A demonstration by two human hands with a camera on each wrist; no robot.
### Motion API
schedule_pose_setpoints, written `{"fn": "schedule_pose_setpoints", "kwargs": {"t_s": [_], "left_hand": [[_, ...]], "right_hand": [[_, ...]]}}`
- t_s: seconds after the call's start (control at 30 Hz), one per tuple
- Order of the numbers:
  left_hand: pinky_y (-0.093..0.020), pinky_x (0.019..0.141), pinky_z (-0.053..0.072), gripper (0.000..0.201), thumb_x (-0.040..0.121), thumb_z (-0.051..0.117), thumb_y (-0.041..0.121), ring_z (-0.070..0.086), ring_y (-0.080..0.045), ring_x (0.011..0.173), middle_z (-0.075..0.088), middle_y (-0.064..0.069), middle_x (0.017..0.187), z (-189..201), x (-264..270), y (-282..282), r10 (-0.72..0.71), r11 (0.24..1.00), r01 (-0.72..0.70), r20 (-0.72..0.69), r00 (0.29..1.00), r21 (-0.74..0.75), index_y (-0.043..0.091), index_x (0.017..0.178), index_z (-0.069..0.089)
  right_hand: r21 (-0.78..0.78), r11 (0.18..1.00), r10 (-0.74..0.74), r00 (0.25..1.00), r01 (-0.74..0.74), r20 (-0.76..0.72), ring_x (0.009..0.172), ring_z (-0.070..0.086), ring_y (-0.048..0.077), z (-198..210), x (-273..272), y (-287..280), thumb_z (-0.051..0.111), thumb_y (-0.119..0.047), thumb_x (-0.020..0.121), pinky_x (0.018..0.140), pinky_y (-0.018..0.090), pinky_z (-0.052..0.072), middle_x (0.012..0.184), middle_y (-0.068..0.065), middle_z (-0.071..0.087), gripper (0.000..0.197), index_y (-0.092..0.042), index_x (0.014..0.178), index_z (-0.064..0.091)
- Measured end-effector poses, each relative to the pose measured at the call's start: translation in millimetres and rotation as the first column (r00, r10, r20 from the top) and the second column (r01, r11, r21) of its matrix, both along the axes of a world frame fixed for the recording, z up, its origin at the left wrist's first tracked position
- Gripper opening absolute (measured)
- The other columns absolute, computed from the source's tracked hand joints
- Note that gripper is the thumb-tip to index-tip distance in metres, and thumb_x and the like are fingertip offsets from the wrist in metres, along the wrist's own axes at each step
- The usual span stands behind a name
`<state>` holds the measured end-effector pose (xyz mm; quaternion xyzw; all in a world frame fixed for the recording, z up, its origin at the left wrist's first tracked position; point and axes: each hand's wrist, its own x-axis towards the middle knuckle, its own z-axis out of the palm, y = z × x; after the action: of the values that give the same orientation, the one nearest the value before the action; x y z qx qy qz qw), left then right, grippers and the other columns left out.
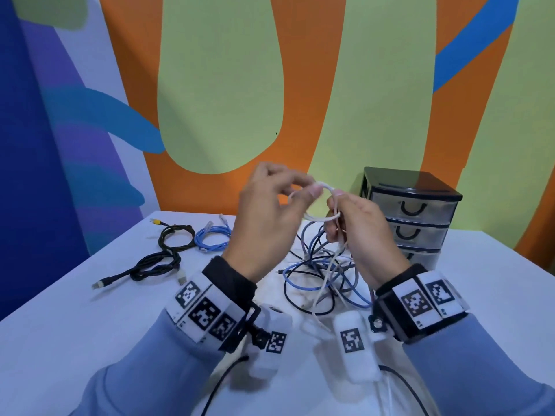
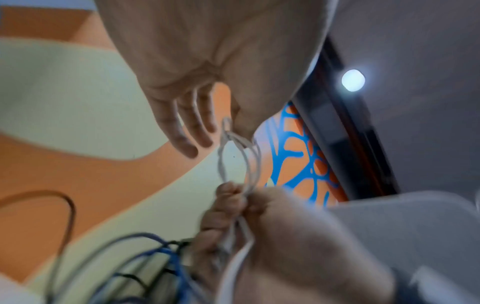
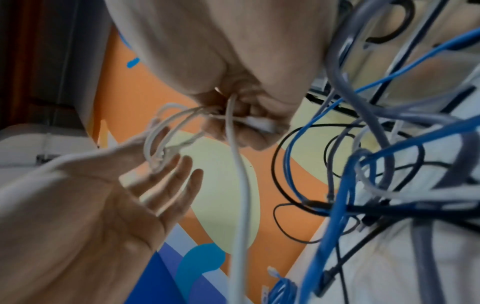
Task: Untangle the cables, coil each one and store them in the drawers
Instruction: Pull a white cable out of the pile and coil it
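Both hands hold one thin, smooth white cable [image 1: 322, 218] in round loops: left hand [image 1: 267, 223] pinches, right hand [image 1: 357, 232] grips.

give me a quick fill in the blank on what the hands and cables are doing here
1. Both hands hold up a small coil of ____ cable.
2. The drawer unit has its drawers ____.
3. The coiled blue cable lies on the table to the ____ of the left hand.
4. The right hand is above a ____ of loose cables.

Missing words: white; closed; left; tangle
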<state>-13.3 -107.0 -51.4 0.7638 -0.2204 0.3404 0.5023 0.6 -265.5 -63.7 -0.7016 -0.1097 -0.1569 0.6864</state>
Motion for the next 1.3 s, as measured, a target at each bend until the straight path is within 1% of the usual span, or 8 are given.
{"fn": "schedule_pose_setpoints", "kwargs": {"t_s": [0.13,0.33,0.47,0.6,0.8,1.0,1.13,1.3], "left_hand": [[-0.040,0.103,0.057,0.010,0.104,0.067,0.020,0.068,-0.012,0.099,0.075,0.000,0.104,10,-1,-2,-0.342,0.799,0.232,-0.103,0.934,-0.554,0.016,0.096,0.072],[-0.033,0.093,0.059,0.014,0.110,0.051,0.015,0.075,-0.019,0.096,0.079,-0.009,0.109,12,-2,-1,-0.616,0.430,0.307,-0.027,0.787,-0.849,0.013,0.099,0.060],[-0.034,0.090,0.058,0.012,0.109,0.055,0.020,0.074,-0.017,0.077,0.075,-0.003,0.088,9,2,5,-0.632,0.328,0.194,-0.062,0.773,-0.925,0.015,0.099,0.061],[-0.031,0.083,0.055,0.013,0.108,0.057,0.023,0.066,-0.013,0.068,0.065,0.001,0.079,3,3,1,-0.659,0.380,0.129,-0.170,0.733,-0.916,0.013,0.106,0.065],[-0.030,0.075,0.042,0.016,0.107,0.058,0.020,0.060,-0.015,0.075,0.064,0.000,0.080,3,-4,-8,-0.657,0.524,0.230,-0.218,0.722,-0.820,0.011,0.117,0.067],[-0.029,0.080,0.052,0.008,0.098,0.070,0.007,0.068,-0.018,0.080,0.078,-0.005,0.088,6,-23,-17,-0.538,0.833,0.485,-0.189,0.821,-0.265,0.005,0.104,0.074],[-0.049,0.096,0.052,0.009,0.090,0.083,0.015,0.070,-0.021,0.105,0.075,0.004,0.108,-3,-22,-19,-0.338,0.925,0.342,-0.055,0.940,0.163,0.020,0.098,0.084],[-0.025,0.090,0.051,0.012,0.081,0.091,0.023,0.058,-0.009,0.099,0.053,0.003,0.112,-7,-16,-17,-0.166,0.977,0.162,0.020,0.986,0.138,0.026,0.092,0.085]], "right_hand": [[0.202,0.976,0.113,0.983,-0.082,-0.145,0.057,0.056,0.018,0,5,-1,0.043,-0.022,0.112,0.053,0.027,0.048,0.069,0.008,0.062,0.030,-0.011,0.088,0.058],[0.475,0.866,0.288,0.932,-0.156,-0.219,0.067,0.069,0.021,7,1,-4,0.046,-0.017,0.110,0.065,0.030,0.063,0.078,0.013,0.071,0.026,-0.010,0.088,0.055],[0.750,0.598,0.494,0.866,-0.282,-0.069,0.092,0.072,0.025,19,-6,-16,0.045,-0.015,0.108,0.098,0.036,0.058,0.091,0.014,0.073,0.028,-0.011,0.081,0.054],[0.856,0.393,0.541,0.837,-0.335,0.079,0.070,0.063,0.015,22,-5,-19,0.044,-0.018,0.108,0.079,0.026,0.052,0.071,-0.002,0.058,0.028,-0.011,0.086,0.059],[0.865,0.363,0.532,0.839,-0.345,0.111,0.055,0.036,0.008,22,-4,-33,0.036,-0.022,0.112,0.062,0.021,0.033,0.073,-0.005,0.053,0.040,0.003,0.135,0.057],[0.753,0.566,0.459,0.887,-0.335,0.049,0.092,0.073,0.013,22,-3,-26,0.043,-0.024,0.110,0.078,0.028,0.057,0.131,0.012,0.070,0.037,-0.004,0.140,0.053],[0.614,0.712,0.424,0.905,-0.341,0.011,0.119,0.071,0.022,17,-6,-19,0.051,-0.030,0.108,0.089,0.038,0.062,0.143,0.003,0.065,0.038,-0.019,0.144,0.058],[0.573,0.725,0.462,0.887,-0.383,0.009,0.122,0.068,0.019,14,-13,-3,0.053,-0.021,0.106,0.109,0.041,0.052,0.141,0.012,0.065,0.035,-0.006,0.137,0.059]]}}
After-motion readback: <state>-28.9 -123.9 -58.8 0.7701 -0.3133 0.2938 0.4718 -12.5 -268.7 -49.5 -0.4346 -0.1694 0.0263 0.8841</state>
